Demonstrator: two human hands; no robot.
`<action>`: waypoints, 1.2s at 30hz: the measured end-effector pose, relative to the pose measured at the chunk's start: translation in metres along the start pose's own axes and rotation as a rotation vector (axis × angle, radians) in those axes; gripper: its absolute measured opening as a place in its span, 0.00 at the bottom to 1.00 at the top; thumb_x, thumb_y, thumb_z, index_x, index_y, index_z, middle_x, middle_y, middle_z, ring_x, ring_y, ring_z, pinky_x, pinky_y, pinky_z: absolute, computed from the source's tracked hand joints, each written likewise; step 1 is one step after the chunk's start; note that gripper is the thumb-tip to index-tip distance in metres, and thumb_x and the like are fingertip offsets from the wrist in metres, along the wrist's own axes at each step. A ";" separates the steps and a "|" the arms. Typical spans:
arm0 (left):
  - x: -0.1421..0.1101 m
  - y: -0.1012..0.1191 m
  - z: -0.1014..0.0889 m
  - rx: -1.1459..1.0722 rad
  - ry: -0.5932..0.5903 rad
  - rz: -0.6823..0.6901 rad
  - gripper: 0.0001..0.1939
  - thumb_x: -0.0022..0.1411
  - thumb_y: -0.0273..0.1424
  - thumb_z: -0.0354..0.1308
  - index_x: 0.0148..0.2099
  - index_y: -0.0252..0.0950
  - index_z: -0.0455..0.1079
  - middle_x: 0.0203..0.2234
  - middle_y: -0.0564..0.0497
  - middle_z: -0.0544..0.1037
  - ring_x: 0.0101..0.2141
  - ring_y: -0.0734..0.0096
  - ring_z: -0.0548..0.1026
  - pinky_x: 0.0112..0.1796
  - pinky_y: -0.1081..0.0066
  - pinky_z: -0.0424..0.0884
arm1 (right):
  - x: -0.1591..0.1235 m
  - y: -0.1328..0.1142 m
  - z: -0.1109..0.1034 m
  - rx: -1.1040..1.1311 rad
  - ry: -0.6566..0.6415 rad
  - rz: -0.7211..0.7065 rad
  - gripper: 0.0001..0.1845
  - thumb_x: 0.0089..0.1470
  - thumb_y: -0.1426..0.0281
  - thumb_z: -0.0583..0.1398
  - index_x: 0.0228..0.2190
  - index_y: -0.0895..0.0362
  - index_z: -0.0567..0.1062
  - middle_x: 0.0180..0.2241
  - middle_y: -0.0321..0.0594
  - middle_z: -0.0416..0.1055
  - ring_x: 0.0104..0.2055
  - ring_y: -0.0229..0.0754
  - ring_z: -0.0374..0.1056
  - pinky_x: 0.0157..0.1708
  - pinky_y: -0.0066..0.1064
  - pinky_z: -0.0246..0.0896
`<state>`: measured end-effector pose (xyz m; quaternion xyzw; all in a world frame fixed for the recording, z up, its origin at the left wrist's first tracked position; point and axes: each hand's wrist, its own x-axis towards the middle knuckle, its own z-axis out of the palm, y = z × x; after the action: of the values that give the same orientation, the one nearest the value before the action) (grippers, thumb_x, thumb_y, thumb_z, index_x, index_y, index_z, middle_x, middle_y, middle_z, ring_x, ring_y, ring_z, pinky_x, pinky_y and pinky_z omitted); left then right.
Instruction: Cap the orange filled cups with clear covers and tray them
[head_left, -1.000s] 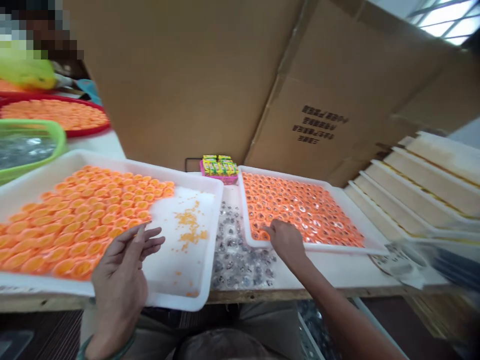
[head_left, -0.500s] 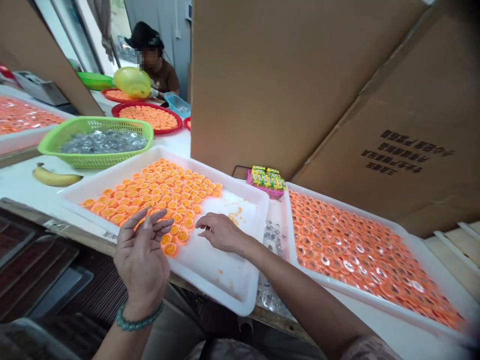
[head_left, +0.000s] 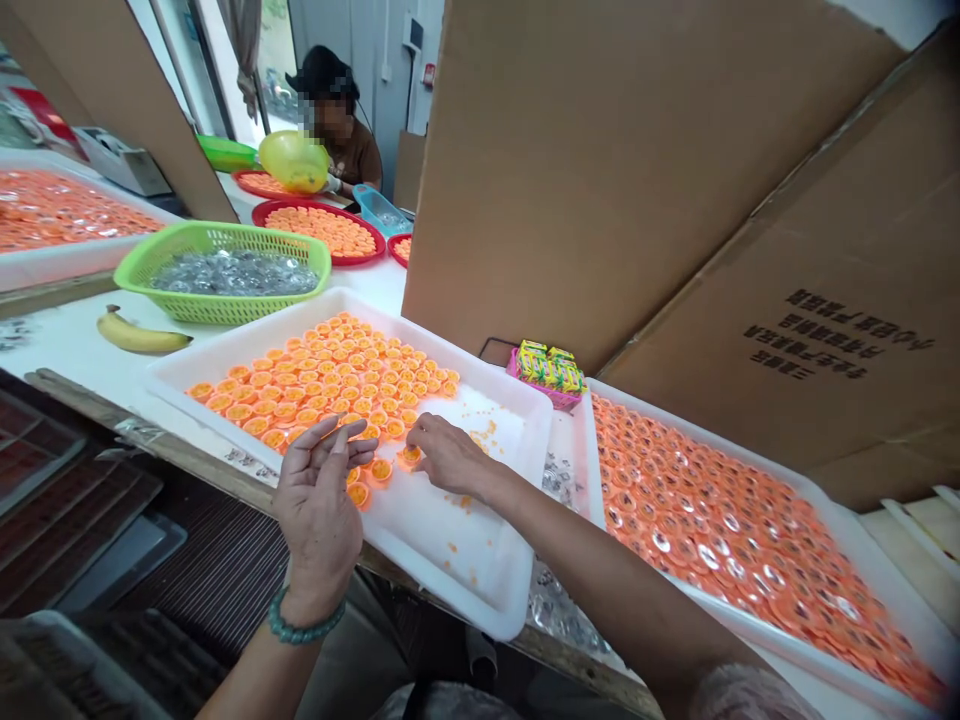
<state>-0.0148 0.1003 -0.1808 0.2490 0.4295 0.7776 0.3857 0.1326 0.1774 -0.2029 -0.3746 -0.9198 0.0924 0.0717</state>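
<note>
My right hand [head_left: 454, 455] reaches into the white tray [head_left: 536, 430], its fingers closed on a small orange cup [head_left: 409, 457] with a yellow-orange filling. Many similar orange cups [head_left: 300, 385] stand in rows across the tray's left and back part. My left hand [head_left: 322, 490] hovers over the tray's front edge, palm turned up, a green bead bracelet on the wrist. Its fingers are half bent and apart, and no object shows in it. A few of the cups lie just beyond its fingertips. Orange crumbs [head_left: 486, 435] are scattered on the bare tray floor.
At right, a second white tray [head_left: 596, 450] is full of orange discs under clear covers. A green basket [head_left: 225, 310] of clear plastic pieces and a banana [head_left: 142, 335] lie left. Tall cardboard [head_left: 585, 180] stands behind. A co-worker [head_left: 360, 150] sits beyond red trays.
My right hand has moved a little left and closed on an orange cup at the edge of the rows. The view has shifted slightly left; my left hand keeps nearly the same pose.
</note>
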 end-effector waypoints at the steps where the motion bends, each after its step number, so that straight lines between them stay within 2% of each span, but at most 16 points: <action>1: 0.000 0.000 0.000 0.012 0.001 0.003 0.12 0.55 0.29 0.59 0.43 0.36 0.68 0.36 0.47 0.77 0.29 0.71 0.76 0.35 0.70 0.70 | -0.001 0.000 0.000 0.010 0.003 -0.006 0.14 0.49 0.72 0.63 0.39 0.57 0.68 0.40 0.40 0.64 0.41 0.41 0.60 0.34 0.29 0.55; 5: 0.002 -0.002 0.001 0.098 -0.035 -0.019 0.11 0.54 0.30 0.60 0.42 0.37 0.69 0.36 0.49 0.77 0.31 0.72 0.75 0.36 0.70 0.70 | -0.001 0.001 0.003 0.041 -0.041 -0.012 0.14 0.50 0.73 0.62 0.40 0.57 0.69 0.39 0.41 0.66 0.40 0.42 0.62 0.35 0.29 0.57; 7: 0.005 -0.003 0.000 0.185 -0.103 -0.065 0.10 0.55 0.32 0.60 0.41 0.37 0.70 0.38 0.49 0.76 0.33 0.71 0.75 0.38 0.70 0.70 | -0.003 0.001 0.001 0.058 -0.054 0.033 0.12 0.49 0.74 0.61 0.38 0.57 0.70 0.37 0.40 0.67 0.39 0.41 0.64 0.35 0.29 0.57; 9: 0.009 -0.005 -0.001 0.273 -0.186 -0.134 0.11 0.55 0.35 0.59 0.41 0.37 0.71 0.40 0.49 0.75 0.35 0.70 0.75 0.40 0.69 0.70 | -0.010 0.000 -0.005 0.090 -0.013 0.091 0.12 0.48 0.74 0.61 0.37 0.58 0.71 0.36 0.40 0.68 0.37 0.40 0.64 0.35 0.29 0.58; 12: 0.008 -0.007 0.004 0.301 -0.302 -0.306 0.16 0.53 0.39 0.61 0.43 0.37 0.72 0.44 0.48 0.74 0.38 0.67 0.75 0.43 0.66 0.69 | -0.029 -0.009 -0.021 0.193 0.189 0.112 0.12 0.49 0.74 0.61 0.38 0.59 0.71 0.37 0.41 0.68 0.36 0.39 0.65 0.36 0.30 0.61; 16: -0.005 -0.008 0.021 0.064 -0.538 -0.635 0.17 0.52 0.36 0.63 0.45 0.37 0.73 0.43 0.47 0.76 0.37 0.67 0.75 0.43 0.64 0.71 | -0.060 -0.025 -0.039 0.335 0.510 0.053 0.14 0.52 0.74 0.60 0.42 0.57 0.71 0.39 0.42 0.69 0.41 0.39 0.66 0.40 0.30 0.63; 19: -0.018 -0.011 0.032 -0.109 -0.659 -0.717 0.13 0.54 0.32 0.62 0.43 0.37 0.74 0.40 0.48 0.77 0.36 0.70 0.75 0.43 0.66 0.72 | -0.079 -0.030 -0.041 0.337 0.651 0.039 0.14 0.55 0.73 0.58 0.44 0.55 0.72 0.41 0.43 0.70 0.44 0.39 0.66 0.43 0.31 0.65; 22: -0.029 -0.015 0.040 -0.118 -0.650 -0.712 0.11 0.54 0.30 0.62 0.41 0.35 0.75 0.39 0.48 0.77 0.38 0.70 0.74 0.42 0.70 0.72 | -0.096 -0.030 -0.033 0.206 0.733 0.046 0.14 0.56 0.75 0.56 0.44 0.55 0.73 0.44 0.45 0.69 0.47 0.41 0.65 0.45 0.35 0.65; 25: -0.036 -0.017 0.045 -0.054 -0.601 -0.702 0.12 0.52 0.31 0.64 0.40 0.33 0.76 0.38 0.47 0.78 0.38 0.70 0.74 0.41 0.72 0.72 | -0.112 -0.031 -0.025 0.119 0.752 0.044 0.15 0.56 0.77 0.55 0.44 0.53 0.73 0.45 0.45 0.69 0.48 0.43 0.64 0.45 0.38 0.65; 29: -0.038 -0.020 0.049 0.030 -0.531 -0.661 0.13 0.49 0.32 0.66 0.38 0.33 0.77 0.36 0.48 0.79 0.36 0.71 0.74 0.40 0.72 0.73 | -0.126 -0.035 -0.021 0.144 0.759 0.097 0.12 0.55 0.76 0.57 0.41 0.54 0.74 0.40 0.44 0.70 0.44 0.42 0.66 0.42 0.37 0.66; 31: -0.038 -0.021 0.050 0.053 -0.526 -0.656 0.13 0.48 0.33 0.66 0.38 0.34 0.77 0.35 0.48 0.79 0.36 0.71 0.74 0.40 0.72 0.73 | -0.127 -0.035 -0.023 0.159 0.764 0.153 0.14 0.55 0.75 0.57 0.45 0.56 0.72 0.41 0.45 0.70 0.44 0.43 0.65 0.43 0.38 0.66; 34: -0.038 -0.021 0.049 0.057 -0.538 -0.669 0.14 0.47 0.34 0.67 0.38 0.34 0.77 0.36 0.48 0.79 0.35 0.71 0.74 0.38 0.73 0.73 | -0.123 -0.035 -0.027 0.125 0.697 0.183 0.20 0.57 0.73 0.55 0.51 0.57 0.67 0.46 0.49 0.67 0.49 0.45 0.62 0.47 0.41 0.64; 36: -0.038 -0.020 0.048 0.050 -0.544 -0.678 0.14 0.48 0.34 0.66 0.37 0.34 0.77 0.36 0.47 0.79 0.35 0.72 0.74 0.38 0.73 0.73 | -0.121 -0.036 -0.027 0.094 0.635 0.170 0.20 0.57 0.73 0.55 0.52 0.57 0.66 0.49 0.50 0.66 0.51 0.47 0.61 0.48 0.43 0.63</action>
<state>0.0495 0.0991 -0.1757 0.2991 0.3884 0.5023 0.7123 0.1995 0.0703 -0.1758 -0.4565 -0.8117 0.0192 0.3640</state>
